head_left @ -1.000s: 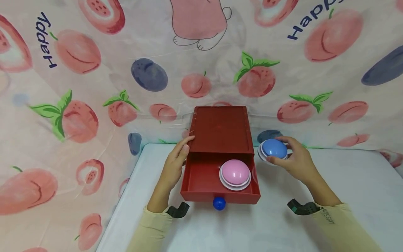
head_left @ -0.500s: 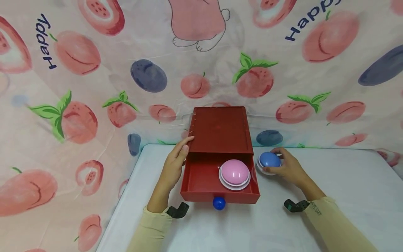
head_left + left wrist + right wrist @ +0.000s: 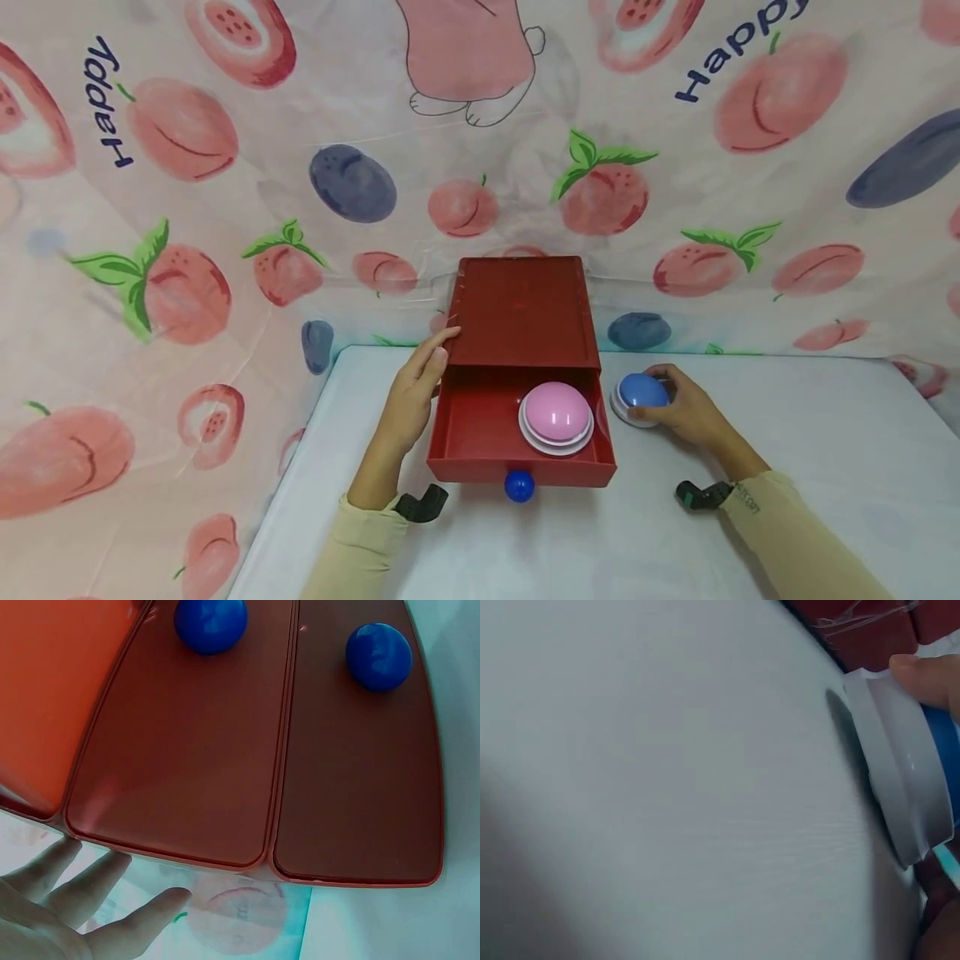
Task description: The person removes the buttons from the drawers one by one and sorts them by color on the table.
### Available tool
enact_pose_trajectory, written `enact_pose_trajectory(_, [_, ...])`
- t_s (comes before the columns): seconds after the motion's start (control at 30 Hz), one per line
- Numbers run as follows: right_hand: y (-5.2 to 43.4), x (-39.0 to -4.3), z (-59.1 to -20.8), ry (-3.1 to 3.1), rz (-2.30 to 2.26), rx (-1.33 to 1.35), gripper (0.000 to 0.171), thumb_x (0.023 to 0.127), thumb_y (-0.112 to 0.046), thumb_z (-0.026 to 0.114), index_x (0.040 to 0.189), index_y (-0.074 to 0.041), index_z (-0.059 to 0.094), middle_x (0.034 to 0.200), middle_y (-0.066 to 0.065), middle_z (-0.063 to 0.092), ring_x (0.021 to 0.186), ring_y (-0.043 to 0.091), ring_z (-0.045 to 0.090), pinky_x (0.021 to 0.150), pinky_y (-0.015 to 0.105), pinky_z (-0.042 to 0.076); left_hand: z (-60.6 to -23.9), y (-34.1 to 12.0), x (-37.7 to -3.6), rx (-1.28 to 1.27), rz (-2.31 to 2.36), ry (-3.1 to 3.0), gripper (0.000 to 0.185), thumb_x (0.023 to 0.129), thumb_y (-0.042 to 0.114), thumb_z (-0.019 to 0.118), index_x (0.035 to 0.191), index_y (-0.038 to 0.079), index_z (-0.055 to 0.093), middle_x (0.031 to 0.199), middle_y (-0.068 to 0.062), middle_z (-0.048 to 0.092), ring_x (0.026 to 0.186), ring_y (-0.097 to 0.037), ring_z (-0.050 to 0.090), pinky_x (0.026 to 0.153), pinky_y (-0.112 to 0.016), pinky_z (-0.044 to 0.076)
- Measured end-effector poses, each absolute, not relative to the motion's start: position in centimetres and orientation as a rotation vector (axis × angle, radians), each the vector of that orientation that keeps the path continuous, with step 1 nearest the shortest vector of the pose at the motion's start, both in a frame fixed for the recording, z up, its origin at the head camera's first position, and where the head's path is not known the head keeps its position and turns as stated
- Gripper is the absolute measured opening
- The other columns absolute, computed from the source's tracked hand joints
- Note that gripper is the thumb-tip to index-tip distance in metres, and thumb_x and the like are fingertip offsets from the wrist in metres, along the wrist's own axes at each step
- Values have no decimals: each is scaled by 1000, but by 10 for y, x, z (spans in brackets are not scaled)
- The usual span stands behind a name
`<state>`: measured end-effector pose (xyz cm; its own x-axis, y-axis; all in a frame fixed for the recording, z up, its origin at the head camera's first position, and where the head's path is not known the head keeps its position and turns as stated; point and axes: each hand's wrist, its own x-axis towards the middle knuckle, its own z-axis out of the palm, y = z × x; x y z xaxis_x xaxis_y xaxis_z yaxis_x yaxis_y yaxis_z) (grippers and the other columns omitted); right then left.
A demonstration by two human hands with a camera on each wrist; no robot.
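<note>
A red drawer cabinet [image 3: 521,312] stands at the back of the table in the head view, its top drawer [image 3: 480,472] pulled out. Inside that drawer, on the right, lies a pink dome push button [image 3: 557,412] with a white base. My left hand [image 3: 409,393] rests with fairly straight fingers against the cabinet's left side. To the right of the cabinet, my right hand [image 3: 688,408] pinches a blue dome push button [image 3: 642,389] by its sides. In the right wrist view the white base [image 3: 900,761] is tilted close over the table; whether it touches is hard to tell.
Two lower drawers with blue knobs [image 3: 379,657] are shut in the left wrist view. A blue knob [image 3: 519,486] sticks out from the open drawer's front. Behind the white table [image 3: 540,550] hangs a fruit-print cloth [image 3: 517,158].
My right hand has brought the blue push button down towards the table beside the cabinet. The left hand has stayed against the cabinet's side.
</note>
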<state>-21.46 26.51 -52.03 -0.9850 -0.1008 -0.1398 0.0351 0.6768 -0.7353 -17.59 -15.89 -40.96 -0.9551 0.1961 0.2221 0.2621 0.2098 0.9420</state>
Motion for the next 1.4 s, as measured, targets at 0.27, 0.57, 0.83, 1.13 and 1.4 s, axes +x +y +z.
enact_pose_trajectory(0.27, [267, -215, -527, 2741, -1259, -80, 93, 79, -54, 84, 147, -9, 40, 151, 26, 42, 139, 50, 38, 110, 70, 39, -409, -161, -176, -453, -1885, -2395, 42, 109, 40, 42, 151, 34, 48, 156, -2, 44, 138, -33, 48, 104, -60, 50])
enact_pose_trajectory(0.57, [265, -216, -527, 2713, -1284, -36, 98, 78, -55, 85, 151, -10, 38, 155, 25, 39, 142, 50, 34, 112, 69, 37, -409, -161, -177, -457, -1893, -2389, 42, 110, 40, 41, 151, 33, 48, 157, -3, 43, 139, -34, 47, 104, -60, 50])
enact_pose_trajectory(0.83, [262, -215, -527, 2709, -1290, -40, 98, 78, -53, 86, 152, -10, 38, 156, 25, 39, 142, 51, 34, 111, 69, 37, -409, -161, -177, -457, -1894, -2388, 42, 110, 39, 41, 151, 33, 47, 157, -3, 43, 140, -34, 47, 104, -61, 50])
enact_pose_trajectory(1.13, [265, -212, -528, 2734, -1265, -59, 96, 79, -52, 85, 152, -10, 38, 155, 25, 40, 143, 50, 35, 111, 68, 38, -411, -160, -177, -454, -1893, -2394, 42, 110, 39, 41, 151, 33, 48, 156, -3, 44, 138, -33, 49, 103, -60, 51])
enact_pose_trajectory(1.4, [264, -210, -524, 2721, -1272, -44, 96, 80, -50, 84, 154, -11, 37, 158, 25, 37, 144, 51, 32, 112, 70, 36, -410, -159, -176, -464, -1901, -2387, 42, 109, 40, 42, 151, 34, 48, 156, -2, 44, 138, -33, 48, 104, -60, 51])
